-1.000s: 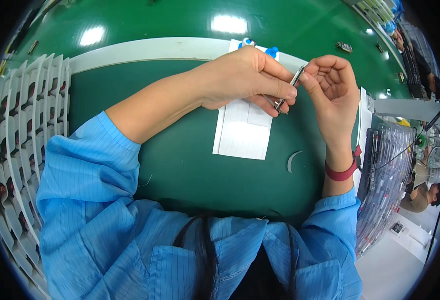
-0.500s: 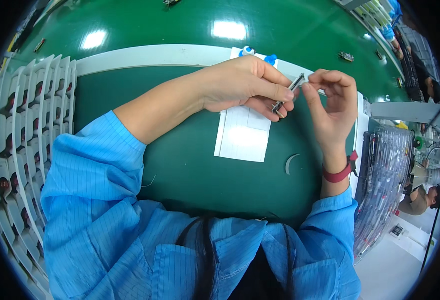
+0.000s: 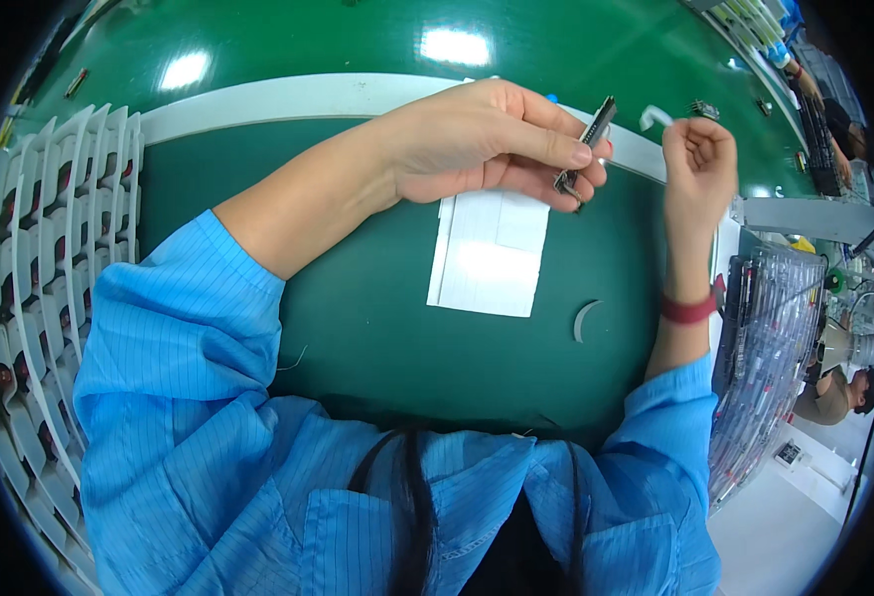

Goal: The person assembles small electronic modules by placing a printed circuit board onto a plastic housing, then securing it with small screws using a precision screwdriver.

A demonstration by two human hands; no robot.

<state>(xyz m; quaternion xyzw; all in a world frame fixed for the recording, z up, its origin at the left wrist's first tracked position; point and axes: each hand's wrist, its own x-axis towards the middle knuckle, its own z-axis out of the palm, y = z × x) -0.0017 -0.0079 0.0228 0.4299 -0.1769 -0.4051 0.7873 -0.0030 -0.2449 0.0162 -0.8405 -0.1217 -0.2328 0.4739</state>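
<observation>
My left hand [image 3: 502,144] is raised above the far side of the green mat and pinches a small, slim circuit board [image 3: 601,117] between thumb and fingers. The board is tilted, its dark upper end sticking out past the fingertips. To the right, apart from the board, my right hand [image 3: 700,164] is closed with thumb and forefinger together. A small curled white strip [image 3: 655,117], like a piece of peeled film or tape, sticks out from those fingertips. Below my left hand lies a white sheet of paper [image 3: 487,263], partly covered by that hand.
A thin, curved pale strip [image 3: 582,321] lies on the mat [image 3: 377,348]. Stacked white trays [image 3: 60,258] stand at the left, stacked clear trays [image 3: 770,348] at the right. Beyond a white ledge [image 3: 258,99], a glossy green surface [image 3: 308,40] carries several small boards [image 3: 703,109]. Other people are at the right.
My right hand has moved away from the board, to the right, and the white strip now shows at its fingertips. My left hand has risen slightly, still holding the board.
</observation>
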